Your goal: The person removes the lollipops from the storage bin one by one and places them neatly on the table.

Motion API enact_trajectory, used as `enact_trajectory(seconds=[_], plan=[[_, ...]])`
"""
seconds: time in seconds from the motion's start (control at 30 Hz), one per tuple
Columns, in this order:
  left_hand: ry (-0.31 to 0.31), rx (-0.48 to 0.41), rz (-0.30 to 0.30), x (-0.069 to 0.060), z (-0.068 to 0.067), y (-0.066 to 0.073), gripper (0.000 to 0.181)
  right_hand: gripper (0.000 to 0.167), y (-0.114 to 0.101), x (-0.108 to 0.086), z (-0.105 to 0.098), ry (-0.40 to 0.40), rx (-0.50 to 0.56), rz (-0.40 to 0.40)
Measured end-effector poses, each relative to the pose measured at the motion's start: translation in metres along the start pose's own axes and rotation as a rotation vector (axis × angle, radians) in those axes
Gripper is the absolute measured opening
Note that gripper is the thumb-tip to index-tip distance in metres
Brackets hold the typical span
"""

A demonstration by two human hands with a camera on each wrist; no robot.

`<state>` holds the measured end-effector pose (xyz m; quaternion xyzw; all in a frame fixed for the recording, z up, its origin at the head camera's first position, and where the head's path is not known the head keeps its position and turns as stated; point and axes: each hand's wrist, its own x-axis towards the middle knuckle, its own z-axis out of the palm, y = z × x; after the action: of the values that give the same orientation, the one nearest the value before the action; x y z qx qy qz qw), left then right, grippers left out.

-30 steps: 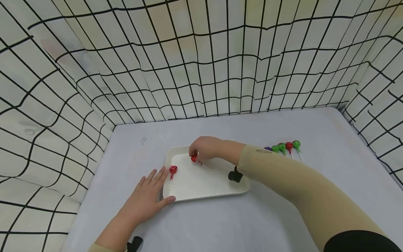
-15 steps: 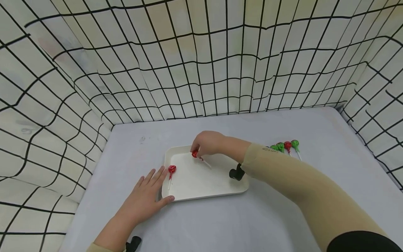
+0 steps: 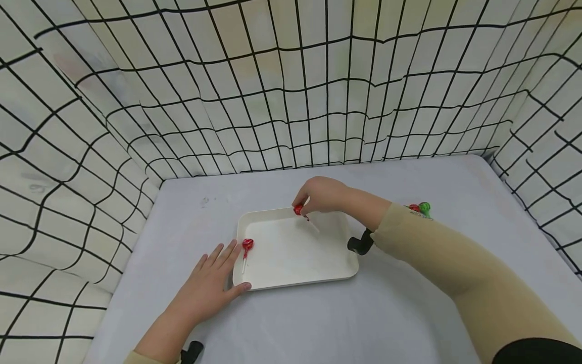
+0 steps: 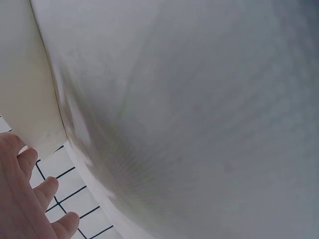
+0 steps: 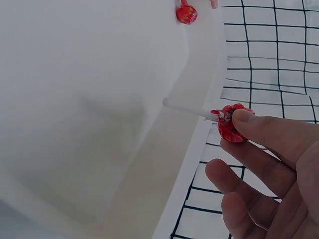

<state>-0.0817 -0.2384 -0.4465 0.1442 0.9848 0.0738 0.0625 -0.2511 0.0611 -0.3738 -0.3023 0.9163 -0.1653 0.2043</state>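
My right hand (image 3: 325, 194) pinches a red-wrapped lollipop (image 5: 232, 122) by its head between thumb and forefinger, over the far edge of the white tray (image 3: 291, 263). The white stick points down toward the tray's inside. Another red lollipop (image 3: 247, 244) lies in the tray along its left side, head away from me. My left hand (image 3: 206, 285) rests at the tray's left edge with fingers spread straight, fingertips and thumb by the rim. In the left wrist view several left fingers (image 4: 46, 191) show beside the tray wall.
On the table (image 3: 309, 326) at the right lie a green lollipop (image 3: 425, 208) and a red one, partly behind my right sleeve (image 3: 454, 263). A wall with a black grid (image 3: 291, 101) encloses the table at the back and sides.
My right hand has lifted the red lollipop and carried it right and away, from inside the tray to its far edge. The sleeve now covers more of the lollipops at right. My left hand stays.
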Motion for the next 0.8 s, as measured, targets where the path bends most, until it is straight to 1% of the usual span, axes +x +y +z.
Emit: enact_trajectory(seconds=[0.23,0.37,0.57,0.8], plan=[[-0.012,0.008,-0.007,0.000,-0.001,0.000,0.098,0.030,0.025,-0.023,-0.014,0.065,0.064,0.058],[0.001,0.002,-0.001,0.000,-0.001,0.001,0.098,0.029,0.045,-0.040,-0.021,0.099,0.087,0.100],[-0.006,0.010,-0.008,0.001,0.000,-0.001,0.099,0.028,0.080,-0.070,-0.026,0.143,0.108,0.158],[-0.020,0.015,-0.012,0.001,0.001,-0.001,0.099,0.030,0.124,-0.109,-0.025,0.155,0.114,0.253]])
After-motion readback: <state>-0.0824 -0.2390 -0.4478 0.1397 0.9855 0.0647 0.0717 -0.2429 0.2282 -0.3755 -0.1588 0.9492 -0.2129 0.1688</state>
